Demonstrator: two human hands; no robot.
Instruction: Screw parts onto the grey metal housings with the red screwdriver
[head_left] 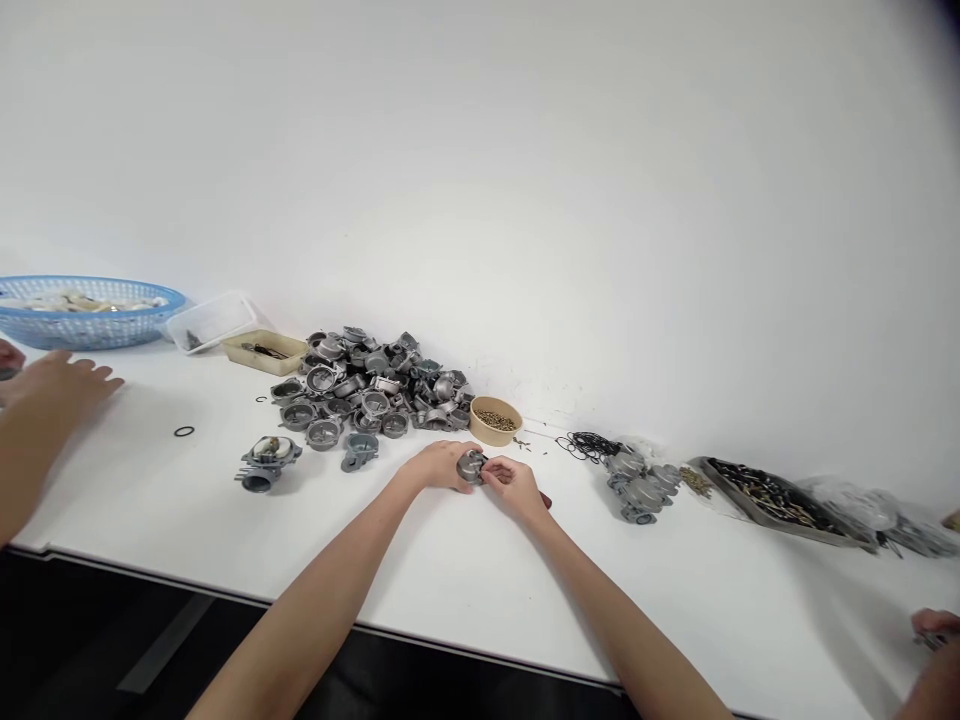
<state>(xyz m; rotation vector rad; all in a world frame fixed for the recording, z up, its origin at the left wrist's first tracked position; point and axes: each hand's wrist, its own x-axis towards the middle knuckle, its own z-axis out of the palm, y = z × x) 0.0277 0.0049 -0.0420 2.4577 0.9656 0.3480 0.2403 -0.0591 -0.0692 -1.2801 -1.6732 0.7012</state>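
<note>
My left hand (pixel 444 465) is closed round a small grey metal carburetor bowl (pixel 471 466), held just above the white table. The fingers of my right hand (pixel 514 482) are pinched at the right side of that bowl; what is between them is too small to make out. A dark red piece, like the end of a handle (pixel 546 501), shows beside my right wrist. Behind my hands stands a round tan tub (pixel 496 420) of small brass parts, with a few loose brass pieces beside it. A heap of grey carburetor bowls (pixel 375 385) lies to the left of the tub.
A carburetor body (pixel 268 462) and a black O-ring (pixel 184 432) lie at left, near a blue basket (pixel 90 325) and a tan tray (pixel 262 352). To the right are black rings (pixel 589 446), assembled carburetors (pixel 637 490) and a screw tray (pixel 772 505). Co-workers' hands (pixel 71 385) show at both edges.
</note>
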